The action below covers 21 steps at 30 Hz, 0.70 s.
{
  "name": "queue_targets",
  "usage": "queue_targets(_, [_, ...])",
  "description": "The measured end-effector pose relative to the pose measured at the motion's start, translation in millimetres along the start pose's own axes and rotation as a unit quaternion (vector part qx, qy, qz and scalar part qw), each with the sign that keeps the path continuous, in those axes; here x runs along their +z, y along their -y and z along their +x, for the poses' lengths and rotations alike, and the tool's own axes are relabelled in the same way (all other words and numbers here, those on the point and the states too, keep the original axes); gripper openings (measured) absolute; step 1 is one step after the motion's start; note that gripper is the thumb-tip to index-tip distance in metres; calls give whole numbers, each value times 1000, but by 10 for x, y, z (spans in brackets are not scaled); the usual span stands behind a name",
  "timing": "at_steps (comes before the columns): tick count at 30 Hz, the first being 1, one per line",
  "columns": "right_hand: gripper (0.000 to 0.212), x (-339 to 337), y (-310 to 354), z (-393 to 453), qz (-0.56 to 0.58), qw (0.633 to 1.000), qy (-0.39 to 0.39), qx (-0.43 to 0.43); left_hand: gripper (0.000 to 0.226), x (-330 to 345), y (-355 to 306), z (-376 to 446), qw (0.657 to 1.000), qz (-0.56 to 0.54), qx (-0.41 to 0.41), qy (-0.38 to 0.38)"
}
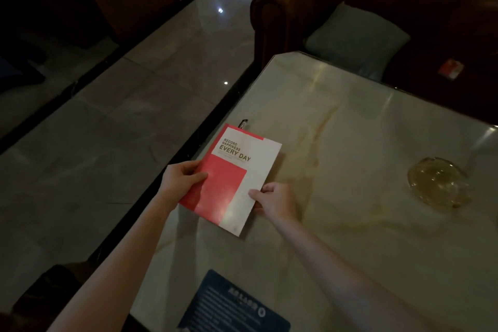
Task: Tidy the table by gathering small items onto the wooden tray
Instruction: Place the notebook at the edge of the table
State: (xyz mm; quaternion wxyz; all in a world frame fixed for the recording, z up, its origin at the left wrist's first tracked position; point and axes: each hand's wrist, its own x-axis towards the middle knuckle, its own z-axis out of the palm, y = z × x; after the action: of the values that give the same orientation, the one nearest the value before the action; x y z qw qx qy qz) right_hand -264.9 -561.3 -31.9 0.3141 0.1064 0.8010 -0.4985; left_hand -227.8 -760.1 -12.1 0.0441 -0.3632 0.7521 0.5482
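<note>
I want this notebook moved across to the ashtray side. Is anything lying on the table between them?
Nothing visible does. Both hands, left hand and right hand, hold the notebook, and the marble table is bare between it and the glass ashtray.

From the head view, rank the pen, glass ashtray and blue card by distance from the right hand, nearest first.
1. Pen: beyond the right hand, peeking from the notebook's far edge.
2. Blue card: at the table's near edge.
3. Glass ashtray: far right.

Pen and card are nearly tied.
</note>
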Motion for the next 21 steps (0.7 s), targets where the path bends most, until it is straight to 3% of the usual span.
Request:
queue_targets(14, [28, 158, -119, 10, -151, 981, -115, -31, 46, 98, 135, 70, 980, 167, 100, -47])
queue_targets(21, [31, 65, -88, -86, -263, 956, -92, -89, 47, 204, 183, 38, 968, 216, 112, -55])
